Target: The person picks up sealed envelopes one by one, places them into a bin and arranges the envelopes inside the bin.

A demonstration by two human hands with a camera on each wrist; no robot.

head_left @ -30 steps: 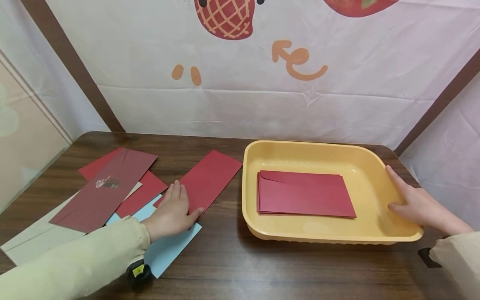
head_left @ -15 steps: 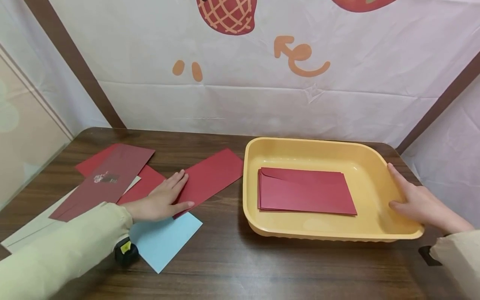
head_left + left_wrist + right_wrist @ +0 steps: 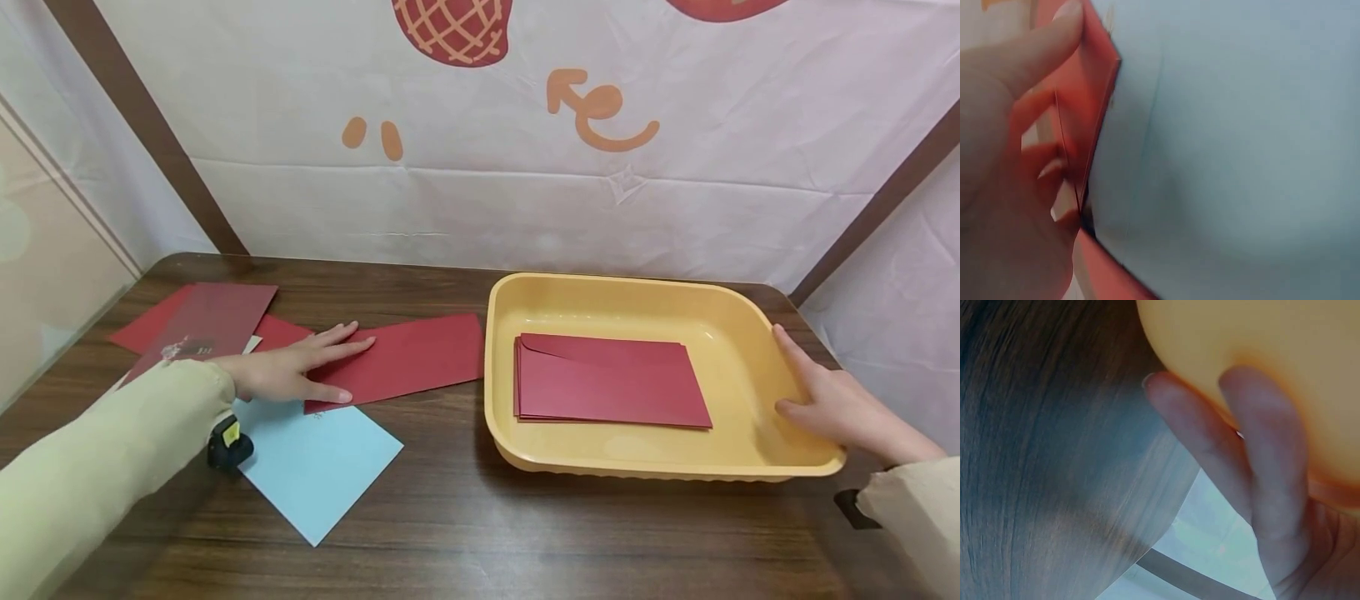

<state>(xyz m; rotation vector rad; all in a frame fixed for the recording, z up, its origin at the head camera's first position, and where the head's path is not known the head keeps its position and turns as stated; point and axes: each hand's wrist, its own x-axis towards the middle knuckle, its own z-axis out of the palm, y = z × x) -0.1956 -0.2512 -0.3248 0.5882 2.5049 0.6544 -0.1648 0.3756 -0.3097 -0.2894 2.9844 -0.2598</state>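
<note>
My left hand (image 3: 288,367) lies with fingers spread on the left end of a red envelope (image 3: 427,354). That envelope points right, its far end reaching the side of the yellow plastic tray (image 3: 750,375). Partly beneath it and the hand is a light blue envelope (image 3: 322,475), which fills much of the left wrist view. My right hand (image 3: 840,404) grips the tray's right rim, thumb inside and fingers outside; the right wrist view shows the thumb (image 3: 1266,431) against the yellow wall. Inside the tray rests a neat stack of dark red envelopes (image 3: 611,379).
Behind the left forearm, a maroon envelope (image 3: 225,312) with a printed design overlaps a brighter red envelope (image 3: 142,325). The sleeve covers most of a pale envelope there. A printed cloth (image 3: 480,208) hangs along the back edge of the dark wooden table (image 3: 525,542).
The red envelope has turned clockwise until nearly level, its left end pulled back by my left hand, which shifted left. The maroon and red envelopes slid left; more blue shows. My right hand stayed put.
</note>
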